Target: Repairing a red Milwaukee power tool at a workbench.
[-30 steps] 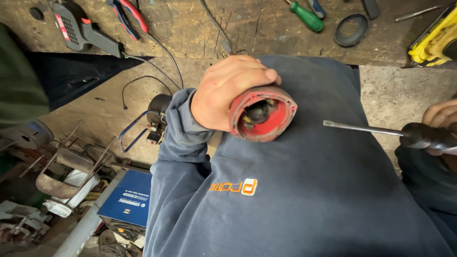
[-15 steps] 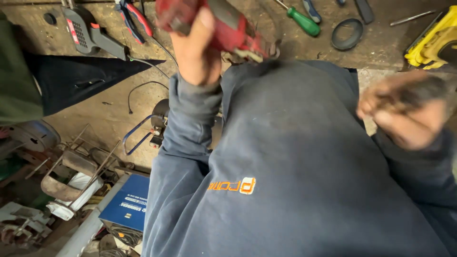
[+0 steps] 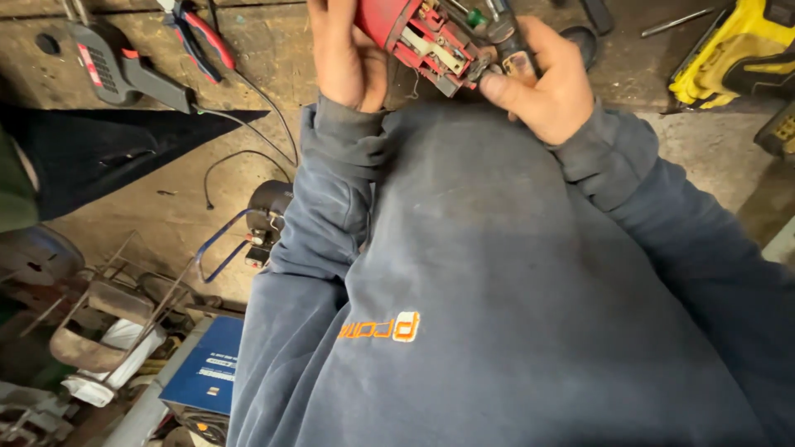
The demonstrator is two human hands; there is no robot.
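My left hand grips a red power-tool housing at the top of the view, its open end with metal and white inner parts turned toward my right hand. My right hand holds a dark-handled screwdriver whose shaft lies against that open end. Both hands are raised over the workbench, above my dark blue sweatshirt.
On the worn wooden bench lie a grey and red tool handle, red-handled pliers, a black cable and a yellow power tool. Below left are a blue box, metal scrap and a black part with blue wire.
My left hand lifted the red housing from in front of my chest up over the bench and turned it. My right hand came in from the right edge with the screwdriver to meet it.
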